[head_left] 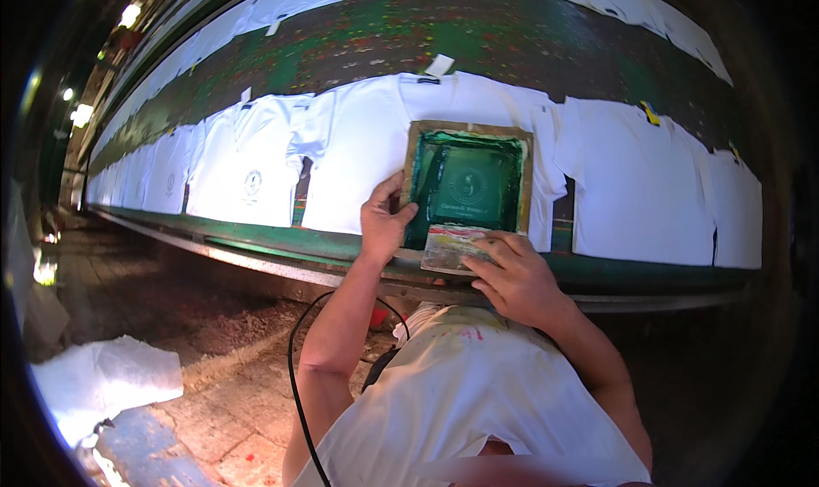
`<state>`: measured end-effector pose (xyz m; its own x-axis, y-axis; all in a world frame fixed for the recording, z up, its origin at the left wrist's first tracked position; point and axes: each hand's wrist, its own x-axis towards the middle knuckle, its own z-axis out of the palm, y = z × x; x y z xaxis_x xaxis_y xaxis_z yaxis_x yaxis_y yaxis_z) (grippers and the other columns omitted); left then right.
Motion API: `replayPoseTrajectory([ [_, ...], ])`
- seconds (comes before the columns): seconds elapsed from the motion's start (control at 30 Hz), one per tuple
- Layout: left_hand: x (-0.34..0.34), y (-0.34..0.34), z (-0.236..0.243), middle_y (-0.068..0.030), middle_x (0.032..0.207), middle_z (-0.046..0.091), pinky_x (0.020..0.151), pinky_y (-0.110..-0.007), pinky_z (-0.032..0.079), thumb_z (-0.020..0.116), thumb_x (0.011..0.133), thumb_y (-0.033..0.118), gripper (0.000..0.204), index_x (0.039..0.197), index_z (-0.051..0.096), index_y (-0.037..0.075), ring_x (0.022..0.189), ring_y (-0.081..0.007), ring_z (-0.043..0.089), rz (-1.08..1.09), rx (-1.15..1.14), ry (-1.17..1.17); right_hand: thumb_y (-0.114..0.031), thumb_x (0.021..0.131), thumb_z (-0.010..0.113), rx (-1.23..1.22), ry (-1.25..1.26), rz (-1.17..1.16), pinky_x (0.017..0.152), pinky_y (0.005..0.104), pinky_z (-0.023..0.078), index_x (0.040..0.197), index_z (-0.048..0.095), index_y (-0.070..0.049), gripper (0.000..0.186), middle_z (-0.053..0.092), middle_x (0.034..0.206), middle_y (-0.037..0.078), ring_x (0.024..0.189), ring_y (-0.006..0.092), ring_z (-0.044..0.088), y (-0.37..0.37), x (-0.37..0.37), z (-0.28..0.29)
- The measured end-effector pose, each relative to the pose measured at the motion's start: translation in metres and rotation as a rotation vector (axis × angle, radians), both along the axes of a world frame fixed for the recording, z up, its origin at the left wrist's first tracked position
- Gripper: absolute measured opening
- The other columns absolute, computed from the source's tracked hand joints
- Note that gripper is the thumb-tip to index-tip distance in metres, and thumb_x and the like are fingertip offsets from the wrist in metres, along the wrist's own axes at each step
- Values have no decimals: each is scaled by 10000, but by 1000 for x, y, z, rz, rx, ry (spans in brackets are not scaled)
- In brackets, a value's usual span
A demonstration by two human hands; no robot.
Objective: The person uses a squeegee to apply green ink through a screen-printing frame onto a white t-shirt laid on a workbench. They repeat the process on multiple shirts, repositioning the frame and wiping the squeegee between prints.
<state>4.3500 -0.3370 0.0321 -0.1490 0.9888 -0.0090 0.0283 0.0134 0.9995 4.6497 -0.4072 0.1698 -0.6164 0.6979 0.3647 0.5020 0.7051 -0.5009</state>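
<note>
A framed printing screen (468, 125) with green mesh and a round emblem lies on a white T-shirt (358, 146) spread on the long table. My left hand (386, 218) grips the left side of its frame near the lower corner, thumb on top. In my right hand (518, 278) is a squeegee (448, 248), a flat board smeared with red and yellow paint, held at the near end of the screen. Dark green ink lines the frame's inner edges. The squeegee's working edge is partly hidden.
More white T-shirts lie in a row: one with a printed round emblem (247, 159) to the left, a plain one (640, 184) to the right. A second row runs along the far side. A black cable (294, 376) hangs by my left arm. White sheeting (111, 376) lies at lower left.
</note>
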Motion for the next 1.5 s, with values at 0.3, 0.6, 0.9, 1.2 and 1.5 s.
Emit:
replayPoseTrajectory([
  [0.3,4,-1,16,-171,1593,632,1222,-367,514,718,945,-207,655,1575,594,-74,1431,-244,642,-46,1,3,-100,849,790,20,-79,-16,1003,486,577,1311,775,-47,466,736,1242,131,1151,336,686,9,-19,-28],
  [0.6,-10,3,61,-208,1591,635,1201,-499,489,768,958,8,444,1395,741,-65,1436,-386,607,-241,359,988,-68,899,798,-159,-230,25,1008,495,577,1263,761,-19,369,740,1172,181,1144,399,711,62,-17,-8],
  [0.9,-11,13,81,-159,1545,685,1116,-496,508,698,852,-33,519,1368,746,-69,1244,-336,686,-388,346,1177,49,926,712,-235,-142,-117,1037,547,552,1298,744,-26,382,726,1183,191,1175,440,688,162,-10,-13],
  [1.2,-3,13,78,-140,1534,695,1199,-531,480,669,882,-44,475,1348,763,-47,1116,-295,741,-354,357,1283,32,805,708,-43,-255,-124,1013,510,568,1378,741,-100,589,726,1271,156,1183,395,682,111,-19,-34],
  [1.5,2,12,80,-140,1541,694,1239,-595,443,665,912,-54,415,1311,779,-49,1104,-285,745,-346,326,1305,-173,916,703,-39,-218,0,974,506,589,1339,776,-81,438,734,1189,146,1097,330,718,33,-25,-21],
])
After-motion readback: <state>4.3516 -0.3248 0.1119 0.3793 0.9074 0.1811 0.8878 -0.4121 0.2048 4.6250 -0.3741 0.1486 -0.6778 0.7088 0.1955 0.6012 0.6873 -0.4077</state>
